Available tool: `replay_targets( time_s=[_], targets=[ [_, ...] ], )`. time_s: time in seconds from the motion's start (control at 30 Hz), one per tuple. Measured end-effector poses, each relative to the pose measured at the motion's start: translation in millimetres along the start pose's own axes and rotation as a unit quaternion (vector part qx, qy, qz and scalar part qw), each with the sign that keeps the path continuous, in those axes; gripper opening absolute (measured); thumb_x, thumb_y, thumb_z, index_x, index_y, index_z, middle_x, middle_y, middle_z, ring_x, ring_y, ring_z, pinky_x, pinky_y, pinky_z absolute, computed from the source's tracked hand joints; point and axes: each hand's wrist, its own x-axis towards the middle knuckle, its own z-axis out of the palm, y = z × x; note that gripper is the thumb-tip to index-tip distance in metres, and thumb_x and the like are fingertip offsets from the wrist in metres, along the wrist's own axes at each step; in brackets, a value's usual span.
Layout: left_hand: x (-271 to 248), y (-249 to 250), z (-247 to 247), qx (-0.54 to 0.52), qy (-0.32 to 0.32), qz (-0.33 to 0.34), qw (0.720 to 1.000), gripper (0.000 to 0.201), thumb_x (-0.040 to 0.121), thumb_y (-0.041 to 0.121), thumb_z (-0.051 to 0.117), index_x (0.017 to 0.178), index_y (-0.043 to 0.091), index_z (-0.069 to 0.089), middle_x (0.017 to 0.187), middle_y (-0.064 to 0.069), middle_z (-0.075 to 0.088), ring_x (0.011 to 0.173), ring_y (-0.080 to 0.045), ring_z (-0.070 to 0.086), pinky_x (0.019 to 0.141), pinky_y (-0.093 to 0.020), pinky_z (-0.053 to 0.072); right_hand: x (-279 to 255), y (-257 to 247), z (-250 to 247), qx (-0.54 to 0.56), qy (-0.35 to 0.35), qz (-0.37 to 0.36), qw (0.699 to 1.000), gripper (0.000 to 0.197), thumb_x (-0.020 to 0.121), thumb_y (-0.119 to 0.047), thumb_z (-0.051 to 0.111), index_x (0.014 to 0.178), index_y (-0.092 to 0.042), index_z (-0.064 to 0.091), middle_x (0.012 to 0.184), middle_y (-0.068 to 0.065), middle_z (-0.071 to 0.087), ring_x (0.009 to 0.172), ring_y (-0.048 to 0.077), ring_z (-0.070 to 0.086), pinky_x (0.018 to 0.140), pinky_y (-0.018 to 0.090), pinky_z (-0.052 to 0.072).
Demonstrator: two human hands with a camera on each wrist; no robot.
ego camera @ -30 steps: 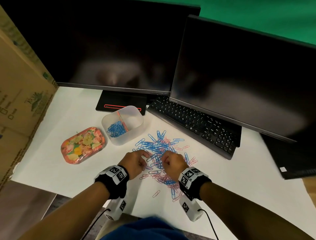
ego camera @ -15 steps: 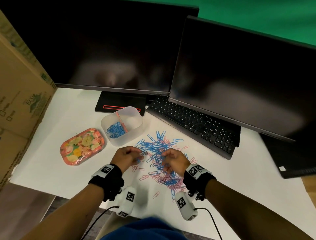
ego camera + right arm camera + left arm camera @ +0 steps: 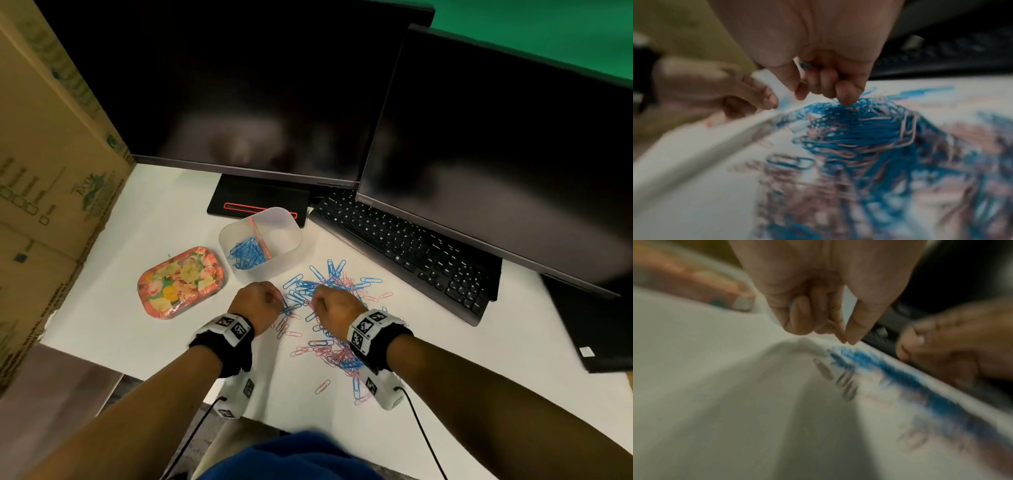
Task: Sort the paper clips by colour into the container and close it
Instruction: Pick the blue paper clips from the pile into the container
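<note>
Blue and pink paper clips [image 3: 330,291] lie mixed in a pile on the white table. Behind the pile's left stands the clear container [image 3: 291,236]; a pink divider splits it, and blue clips [image 3: 246,255] fill its left compartment. My left hand [image 3: 274,301] is at the pile's left edge, fingers curled, thumb and forefinger tips [image 3: 846,340] pinched together, with a sliver of blue against the palm. My right hand [image 3: 317,303] hovers over the pile's middle. Its curled fingers [image 3: 824,81] hold blue clips [image 3: 807,65] against the palm, one fingertip touching the pile [image 3: 859,129].
The floral lid [image 3: 181,282] lies left of the container. Two dark monitors [image 3: 239,102] and a black keyboard [image 3: 411,253] stand behind the pile. A cardboard box [image 3: 44,192] walls the left side. The table's front edge is close below my wrists.
Both hands have moved a little forward over the pile, toward the container. The left hand's fingers have curled in tighter.
</note>
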Motion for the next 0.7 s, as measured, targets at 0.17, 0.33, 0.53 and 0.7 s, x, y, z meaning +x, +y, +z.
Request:
replay_targets(
  time_s=[0.17,0.33,0.53,0.7],
  targets=[
    [4.8,-1.4,9.1,0.172,-0.036,0.051,0.983,0.013,0.083,0.030,0.061,0.093,0.024,0.067,0.102,-0.004,0.063,0.098,-0.025,0.061,0.083,-0.031,0.049,7.6,-1.9,2.6,-0.223,-0.074,-0.056,0.970,0.029,0.093,-0.018,0.049,0.121,-0.022,0.053,0.123,0.007,0.056,0.109,0.033,0.057,0.088,0.034,0.047],
    [3.3,1.1,11.7,0.176,-0.037,0.057,0.982,0.015,0.088,0.027,0.054,0.092,0.021,0.067,0.103,-0.006,0.064,0.098,-0.027,0.061,0.081,-0.031,0.048,10.2,-8.9,6.8,-0.303,-0.073,-0.100,0.945,0.028,0.089,-0.008,0.055,0.117,-0.011,0.054,0.115,0.012,0.056,0.104,0.035,0.060,0.083,0.040,0.049],
    [-1.8,-1.0,8.3,0.061,-0.030,0.080,0.994,0.009,0.085,0.016,0.059,0.079,0.020,0.064,0.083,-0.003,0.069,0.082,-0.023,0.063,0.072,-0.024,0.046,8.9,-7.0,6.7,-0.212,-0.053,-0.073,0.973,0.024,0.089,-0.007,0.049,0.113,-0.009,0.051,0.117,0.011,0.053,0.103,0.032,0.059,0.081,0.035,0.046],
    [1.7,-1.3,5.2,-0.101,-0.045,0.033,0.993,0.020,0.081,0.006,0.067,0.084,0.026,0.063,0.070,0.010,0.064,0.064,-0.006,0.058,0.069,-0.017,0.043,11.2,2.1,2.4,0.051,0.013,0.004,0.999,0.013,0.089,-0.009,0.046,0.091,-0.008,0.059,0.085,0.010,0.064,0.080,0.029,0.062,0.072,0.033,0.053]
  ],
)
